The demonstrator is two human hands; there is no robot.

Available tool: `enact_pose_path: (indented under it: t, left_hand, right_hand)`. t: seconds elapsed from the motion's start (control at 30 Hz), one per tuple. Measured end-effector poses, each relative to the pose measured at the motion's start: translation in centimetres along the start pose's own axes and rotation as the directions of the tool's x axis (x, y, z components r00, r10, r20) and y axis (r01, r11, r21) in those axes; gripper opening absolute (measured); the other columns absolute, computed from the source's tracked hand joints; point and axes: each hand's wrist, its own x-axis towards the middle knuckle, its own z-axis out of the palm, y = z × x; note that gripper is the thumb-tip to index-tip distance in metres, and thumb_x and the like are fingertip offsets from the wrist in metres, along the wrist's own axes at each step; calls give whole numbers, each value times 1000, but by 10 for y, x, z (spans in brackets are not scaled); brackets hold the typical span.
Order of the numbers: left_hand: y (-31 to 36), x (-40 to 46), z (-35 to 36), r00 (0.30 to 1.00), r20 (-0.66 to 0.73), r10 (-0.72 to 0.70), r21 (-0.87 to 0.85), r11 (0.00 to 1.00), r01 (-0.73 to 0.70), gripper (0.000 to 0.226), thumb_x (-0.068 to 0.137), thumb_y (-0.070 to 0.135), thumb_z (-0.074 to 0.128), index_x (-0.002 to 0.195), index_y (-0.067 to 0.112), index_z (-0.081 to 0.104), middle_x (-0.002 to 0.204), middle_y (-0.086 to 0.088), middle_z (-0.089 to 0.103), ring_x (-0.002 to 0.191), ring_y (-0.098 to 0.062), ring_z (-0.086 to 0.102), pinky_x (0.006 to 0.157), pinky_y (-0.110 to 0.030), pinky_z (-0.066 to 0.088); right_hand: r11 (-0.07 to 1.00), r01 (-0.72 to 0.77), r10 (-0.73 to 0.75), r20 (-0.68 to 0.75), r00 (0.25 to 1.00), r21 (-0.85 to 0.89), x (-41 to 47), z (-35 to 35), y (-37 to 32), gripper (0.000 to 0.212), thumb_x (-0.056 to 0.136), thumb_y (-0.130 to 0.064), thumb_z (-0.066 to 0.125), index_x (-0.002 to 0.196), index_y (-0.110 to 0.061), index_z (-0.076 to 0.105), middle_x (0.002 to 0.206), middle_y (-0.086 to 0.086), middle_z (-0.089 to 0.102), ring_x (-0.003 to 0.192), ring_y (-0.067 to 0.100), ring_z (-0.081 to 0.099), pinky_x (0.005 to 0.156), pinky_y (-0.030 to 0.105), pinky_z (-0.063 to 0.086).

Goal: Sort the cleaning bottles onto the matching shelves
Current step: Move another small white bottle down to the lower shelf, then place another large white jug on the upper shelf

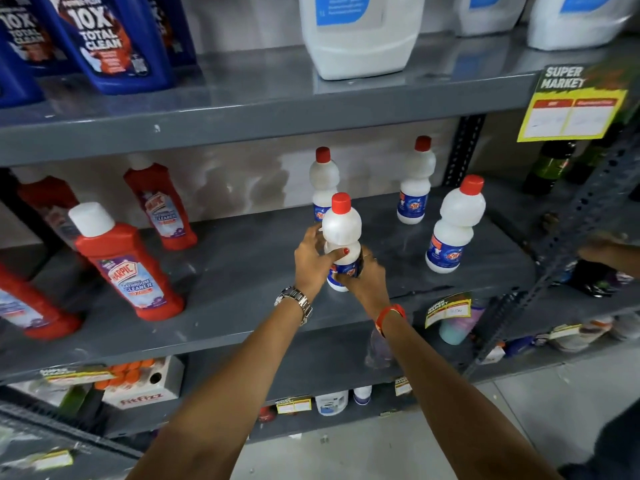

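A white bottle with a red cap [341, 225] stands upright on the grey middle shelf [242, 268]. My left hand [311, 261] wraps its waist from the left and my right hand [365, 277] grips its base from the right. Three matching white bottles stand around it: one just behind [323, 174], one further back [415, 183] and one to the right [450, 226]. Several red cleaner bottles with white caps [124, 268] stand on the left of the same shelf.
The upper shelf holds blue bottles [114, 43] on the left and large white jugs [360, 36] on the right. A yellow price sign [571, 105] hangs at the right. Another person's hand [602, 251] reaches in by the slotted upright. Lower shelves hold boxes and small items.
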Motion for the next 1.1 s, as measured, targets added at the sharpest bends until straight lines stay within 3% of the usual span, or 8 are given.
enact_pose_path:
  t: [0.2, 0.4, 0.5, 0.63, 0.8, 0.9, 1.0, 1.1]
  left_hand:
    - [1, -9, 5, 999, 0, 34, 4, 999, -34, 60, 76, 9, 70, 130, 5, 44, 131, -15, 56, 118, -29, 55, 98, -30, 45]
    - [29, -35, -7, 967, -169, 193, -11, 980, -198, 56, 78, 13, 69, 129, 7, 46, 128, -5, 56, 109, 3, 48, 86, 7, 30]
    - [65, -46, -21, 886, -253, 389, -41, 910, -412, 40, 81, 11, 66, 119, 8, 56, 115, 3, 59, 101, 6, 55, 90, -7, 41]
    - [132, -47, -46, 654, -407, 637, 34, 727, -686, 24, 82, 7, 65, 105, 2, 62, 105, -4, 64, 97, -16, 63, 87, -27, 50]
    - [209, -24, -78, 562, -465, 684, 20, 643, -766, 24, 83, 11, 64, 106, 12, 58, 104, 1, 62, 101, -12, 61, 92, -25, 50]
    - [243, 6, -90, 633, -396, 665, 91, 714, -694, 41, 79, 13, 67, 117, 14, 52, 119, 2, 57, 112, -6, 52, 100, -22, 42]
    - [259, 39, -93, 817, -219, 533, 83, 845, -528, 82, 71, 13, 75, 137, 14, 28, 134, -6, 47, 121, -16, 46, 103, -30, 39]
    - [264, 61, -93, 913, -60, 403, 138, 910, -392, 81, 71, 13, 75, 137, 13, 29, 114, -9, 57, 101, -22, 55, 94, -38, 48]
  right_hand:
    - [999, -33, 33, 35, 999, -1, -2, -8, -3, 69, 70, -5, 75, 129, -8, 39, 134, 15, 52, 124, 32, 50, 106, 42, 40]
    - [985, 162, -157, -90, 983, 57, -16, -25, -31, 85, 70, -11, 76, 139, -11, 26, 144, 12, 41, 133, 24, 39, 111, 40, 35]
    - [920, 383, -345, -291, 892, 82, -32, -42, -67, 61, 77, -9, 69, 130, -13, 39, 132, 9, 53, 122, 18, 50, 106, 33, 42]
    - [770, 630, -501, -512, 698, 105, -49, -65, -132, 42, 78, 2, 61, 117, -9, 51, 109, 4, 61, 104, 14, 60, 92, 28, 51]
    - [668, 743, -652, -518, 554, -46, -32, -100, -210, 42, 76, 3, 63, 115, -8, 52, 106, 11, 62, 99, 18, 61, 89, 30, 54]
    - [739, 652, -655, -401, 640, -168, -7, -118, -248, 68, 71, -4, 72, 130, -12, 38, 122, 15, 52, 113, 26, 51, 99, 37, 46]
    - [853, 463, -516, -257, 817, -240, 15, -133, -268, 89, 71, -14, 77, 140, -6, 21, 143, 19, 36, 133, 30, 33, 109, 33, 28]
    - [895, 406, -434, -151, 888, -186, 30, -140, -275, 77, 73, -17, 76, 134, -6, 30, 134, 17, 50, 124, 31, 46, 96, 28, 38]
